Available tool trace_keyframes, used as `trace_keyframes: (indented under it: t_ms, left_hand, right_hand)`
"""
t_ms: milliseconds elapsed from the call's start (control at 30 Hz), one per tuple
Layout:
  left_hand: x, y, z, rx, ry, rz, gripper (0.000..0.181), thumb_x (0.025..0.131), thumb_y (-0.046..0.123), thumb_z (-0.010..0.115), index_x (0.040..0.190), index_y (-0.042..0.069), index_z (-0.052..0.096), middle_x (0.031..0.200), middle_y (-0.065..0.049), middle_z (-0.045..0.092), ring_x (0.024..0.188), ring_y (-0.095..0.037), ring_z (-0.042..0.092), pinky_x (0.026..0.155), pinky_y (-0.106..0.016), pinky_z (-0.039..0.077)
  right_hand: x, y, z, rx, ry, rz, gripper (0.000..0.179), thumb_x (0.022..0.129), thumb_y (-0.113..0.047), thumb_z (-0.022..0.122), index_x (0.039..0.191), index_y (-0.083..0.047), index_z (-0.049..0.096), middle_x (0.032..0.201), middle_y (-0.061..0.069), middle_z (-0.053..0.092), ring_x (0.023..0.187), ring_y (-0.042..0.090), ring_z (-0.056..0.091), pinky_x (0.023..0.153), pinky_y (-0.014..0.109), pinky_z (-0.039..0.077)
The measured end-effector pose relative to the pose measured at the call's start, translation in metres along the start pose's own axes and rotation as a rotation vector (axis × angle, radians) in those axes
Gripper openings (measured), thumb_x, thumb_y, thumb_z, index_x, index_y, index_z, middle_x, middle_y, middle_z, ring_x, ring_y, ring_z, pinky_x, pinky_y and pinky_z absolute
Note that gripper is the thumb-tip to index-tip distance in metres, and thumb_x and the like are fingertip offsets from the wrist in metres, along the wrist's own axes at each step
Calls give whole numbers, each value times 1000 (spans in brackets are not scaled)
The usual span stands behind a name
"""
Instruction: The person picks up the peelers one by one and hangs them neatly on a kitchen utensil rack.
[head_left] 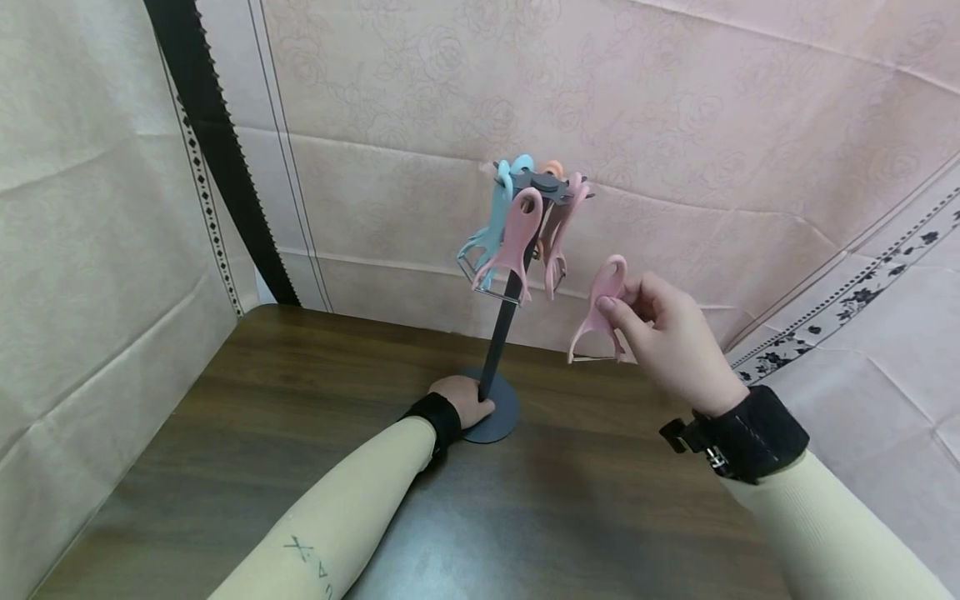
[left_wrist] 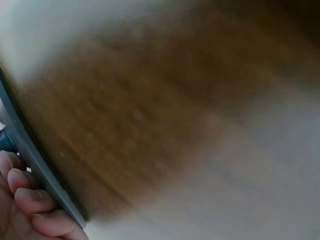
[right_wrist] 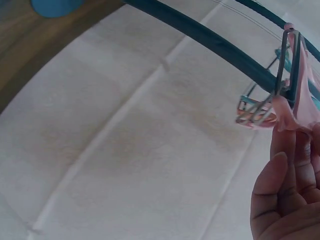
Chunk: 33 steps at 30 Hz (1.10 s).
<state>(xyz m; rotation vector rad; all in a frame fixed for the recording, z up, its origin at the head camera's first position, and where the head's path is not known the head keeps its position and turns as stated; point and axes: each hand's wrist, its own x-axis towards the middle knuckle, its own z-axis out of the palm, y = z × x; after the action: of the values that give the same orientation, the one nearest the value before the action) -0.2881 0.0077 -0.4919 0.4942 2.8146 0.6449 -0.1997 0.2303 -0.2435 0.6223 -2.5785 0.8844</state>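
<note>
A dark grey stand (head_left: 498,354) with a round base and a hooked top stands on the table. My left hand (head_left: 463,398) holds it at the base, thumb by the pole; the left wrist view shows bent fingers (left_wrist: 31,197) against the base plate. My right hand (head_left: 671,337) pinches a pink peeler (head_left: 604,287) by its handle, its metal blade pointing down, to the right of the stand. From the hooks hang two other pink peelers, a front one (head_left: 517,237) and a right one (head_left: 557,237), beside light blue peelers (head_left: 498,212). An orange peeler (head_left: 552,168) is mostly hidden behind.
The brown wooden table (head_left: 300,467) carries the stand near its back edge. Pale patterned cloth (head_left: 390,92) hangs behind and at both sides. A black strip (head_left: 225,150) runs down the back left corner.
</note>
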Motion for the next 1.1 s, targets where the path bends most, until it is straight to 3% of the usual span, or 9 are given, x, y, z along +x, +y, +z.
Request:
trace_keyframes:
  t_ms: [100, 300, 533, 867, 1100]
  left_hand:
    - [-8, 5, -7, -6, 2, 4, 31, 92, 35, 57, 67, 17, 58, 63, 4, 56, 63, -15, 54, 62, -30, 44]
    - [1, -1, 0, -4, 2, 10, 29, 91, 37, 57, 69, 19, 60, 65, 5, 57, 64, -14, 54, 62, -30, 44]
    - [3, -3, 4, 3, 11, 19, 30, 91, 38, 57, 68, 18, 59, 63, 4, 57, 63, -14, 54, 60, -29, 44]
    - [-11, 8, -11, -16, -2, 14, 34, 93, 34, 58, 64, 16, 56, 61, 3, 56, 62, -15, 54, 61, -29, 44]
    - [-12, 7, -9, -24, 13, 16, 36, 93, 33, 58, 61, 17, 52, 57, 4, 52, 59, -14, 52, 59, -27, 42]
  right_hand:
    - [6, -5, -1, 8, 16, -19, 17, 95, -24, 63, 94, -8, 60, 76, 4, 58, 65, 17, 49, 54, 25, 36]
    - [20, -16, 1, 57, 58, -75, 13, 95, -20, 63, 96, -7, 60, 78, 5, 60, 66, 15, 53, 60, 24, 40]
    - [36, -27, 5, 117, 89, -151, 9, 95, -11, 62, 99, -4, 60, 74, 8, 59, 57, 15, 51, 53, 24, 37]
    - [46, -41, 8, 178, 71, -129, 13, 96, -15, 62, 101, -3, 61, 75, 9, 58, 56, 20, 51, 49, 25, 38]
    - [48, -41, 12, 198, 63, -115, 14, 97, -17, 60, 101, -3, 60, 76, 11, 59, 55, 21, 52, 47, 26, 37]
